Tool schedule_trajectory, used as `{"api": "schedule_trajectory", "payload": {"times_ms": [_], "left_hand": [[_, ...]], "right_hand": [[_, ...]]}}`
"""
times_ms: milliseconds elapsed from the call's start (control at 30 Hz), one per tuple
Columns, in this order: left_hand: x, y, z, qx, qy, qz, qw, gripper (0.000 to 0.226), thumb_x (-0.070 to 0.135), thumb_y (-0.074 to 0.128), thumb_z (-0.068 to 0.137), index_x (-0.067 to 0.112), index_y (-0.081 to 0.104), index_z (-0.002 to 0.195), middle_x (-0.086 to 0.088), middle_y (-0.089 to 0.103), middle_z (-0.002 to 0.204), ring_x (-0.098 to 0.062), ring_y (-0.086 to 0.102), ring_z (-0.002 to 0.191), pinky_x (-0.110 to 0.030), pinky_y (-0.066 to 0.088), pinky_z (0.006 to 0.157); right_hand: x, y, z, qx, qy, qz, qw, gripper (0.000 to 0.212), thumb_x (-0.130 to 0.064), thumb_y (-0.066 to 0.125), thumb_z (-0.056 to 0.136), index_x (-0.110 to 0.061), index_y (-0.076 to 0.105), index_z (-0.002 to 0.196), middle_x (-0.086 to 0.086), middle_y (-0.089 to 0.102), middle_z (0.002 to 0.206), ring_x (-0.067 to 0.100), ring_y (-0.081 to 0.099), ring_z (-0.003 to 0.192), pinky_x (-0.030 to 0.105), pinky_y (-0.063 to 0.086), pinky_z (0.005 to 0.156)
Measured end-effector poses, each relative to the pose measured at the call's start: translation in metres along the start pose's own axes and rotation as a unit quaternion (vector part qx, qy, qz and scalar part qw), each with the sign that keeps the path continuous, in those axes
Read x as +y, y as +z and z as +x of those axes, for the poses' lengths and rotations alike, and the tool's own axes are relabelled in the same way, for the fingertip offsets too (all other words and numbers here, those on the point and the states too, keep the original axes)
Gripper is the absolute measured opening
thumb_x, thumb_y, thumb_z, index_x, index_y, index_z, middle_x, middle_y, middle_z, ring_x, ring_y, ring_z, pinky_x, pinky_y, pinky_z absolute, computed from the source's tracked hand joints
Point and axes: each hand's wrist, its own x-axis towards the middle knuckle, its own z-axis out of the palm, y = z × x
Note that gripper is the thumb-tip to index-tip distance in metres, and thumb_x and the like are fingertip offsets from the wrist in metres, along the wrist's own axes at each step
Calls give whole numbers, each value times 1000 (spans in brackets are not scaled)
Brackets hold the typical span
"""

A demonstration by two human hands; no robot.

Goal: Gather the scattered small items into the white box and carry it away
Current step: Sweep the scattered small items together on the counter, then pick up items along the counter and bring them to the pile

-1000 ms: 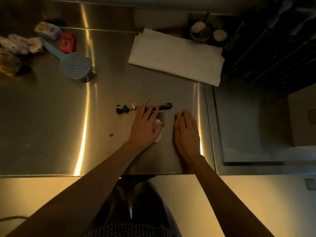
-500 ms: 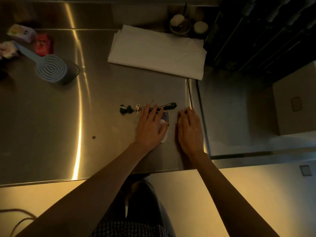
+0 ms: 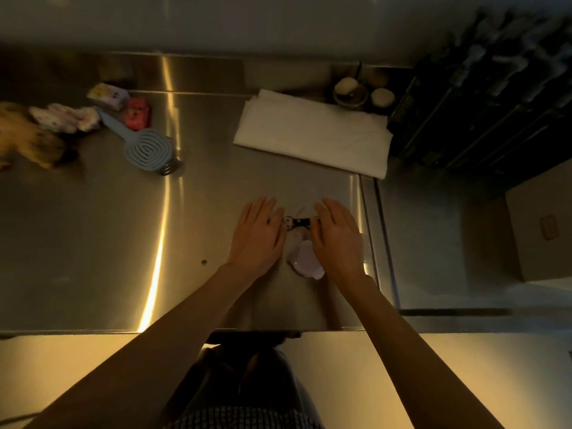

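On the steel table (image 3: 93, 243) my left hand (image 3: 257, 236) and my right hand (image 3: 337, 239) lie palm down, side by side, fingers loosely together. Between them shows a short piece of a black key strap (image 3: 298, 222) with metal rings; both its ends are hidden under my hands. Just below it lies a pale pink, rounded flat item (image 3: 305, 260), against my right hand's thumb side. Neither hand visibly grips anything. A flat, white folded thing (image 3: 312, 133) lies at the back of the table.
At the back left are a grey-blue hairbrush (image 3: 148, 148), a red packet (image 3: 138, 113), a pastel packet (image 3: 107, 95), floral cloth (image 3: 66, 117) and a brown plush (image 3: 28, 140). Two small cups (image 3: 349, 89) stand behind the white thing. A cardboard box (image 3: 541, 230) sits lower right.
My left hand has slid left off the pale pink item, which now shows between my hands. My right hand has moved up over the strap's right end. The strap's left charms are now covered.
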Motion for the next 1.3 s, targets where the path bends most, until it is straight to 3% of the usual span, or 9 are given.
{"api": "schedule_trajectory", "payload": {"times_ms": [233,533,667,767,833,933,1133,1300], "left_hand": [[-74,-44,-34,72,-82,31,993,41,27,40,90,3,60,117,-20,59,123,-38,52,115,-49,39,100],[-154,-88,-85,71,-146,68,984,45,33,38,89,9,59,121,-15,57,127,-34,49,120,-45,35,103],[-194,-114,-96,95,-139,57,984,39,28,47,89,6,61,118,-17,61,121,-35,53,113,-44,39,98],[-224,-136,-100,123,-131,55,982,35,22,60,85,5,61,115,-17,62,117,-35,55,110,-44,41,94],[-242,-150,-101,132,-122,52,982,37,26,51,86,5,62,114,-16,63,114,-34,56,108,-43,43,93],[-267,-166,-102,122,-103,45,986,49,34,34,86,6,61,116,-16,63,114,-33,55,108,-43,43,93],[-317,-184,-101,131,-87,39,987,51,36,31,87,7,60,118,-16,60,120,-33,51,116,-44,40,98],[-350,-187,-95,134,-91,36,986,49,35,38,90,8,54,127,-14,54,130,-31,44,125,-46,35,105]], "right_hand": [[-73,13,15,-7,-62,9,998,38,-25,42,93,-2,64,114,20,63,118,35,58,112,47,42,98],[-171,50,19,-29,-116,32,992,43,-26,37,90,1,66,107,23,65,109,38,62,100,50,48,92],[-217,62,25,-28,-119,48,991,42,-27,37,91,2,64,107,22,64,108,37,60,103,50,47,95],[-253,68,32,-12,-112,58,992,27,-16,47,90,2,64,102,21,64,103,36,60,99,45,44,95],[-275,75,37,-3,-111,57,992,27,-12,52,88,2,64,106,21,64,107,37,59,104,43,40,98],[-306,87,46,3,-95,53,994,39,-23,42,91,2,63,114,23,62,115,38,56,111,46,40,101],[-354,101,57,20,-92,24,995,41,-26,41,90,0,64,112,22,63,113,36,58,107,43,46,94],[-373,112,71,-1,-94,3,996,40,-26,45,93,-1,62,117,21,60,121,35,54,117,43,41,100]]}}
